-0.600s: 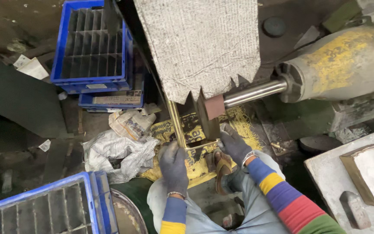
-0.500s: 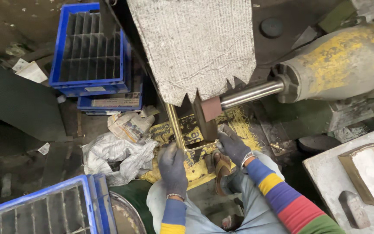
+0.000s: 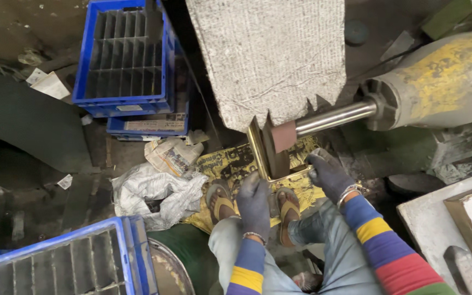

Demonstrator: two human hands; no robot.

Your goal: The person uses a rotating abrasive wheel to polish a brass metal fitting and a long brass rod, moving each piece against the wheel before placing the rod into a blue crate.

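Both of my hands wear dark gloves and grip a brass-coloured L-shaped metal piece [image 3: 258,146]. My left hand [image 3: 253,201] holds its corner from below. My right hand [image 3: 328,175] holds the end of its short arm. The long arm rises up against a small brown polishing head [image 3: 283,135] on a shiny steel spindle [image 3: 335,117]. The spindle comes out of a big grey and yellow motor [image 3: 438,82] on the right. A rough grey pad [image 3: 269,54] hangs over the top and hides the upper end of the piece.
Stacked blue divided crates [image 3: 127,60] stand at the upper left, another blue crate [image 3: 55,267] at the lower left. Crumpled white sacking [image 3: 157,191] and newspaper [image 3: 171,155] lie on the floor beside my sandalled feet [image 3: 219,199]. A grey bench [image 3: 438,229] with a box stands on the right.
Both hands still hold the metal piece against the polishing head, and it shows little shift. The view has tilted slightly.
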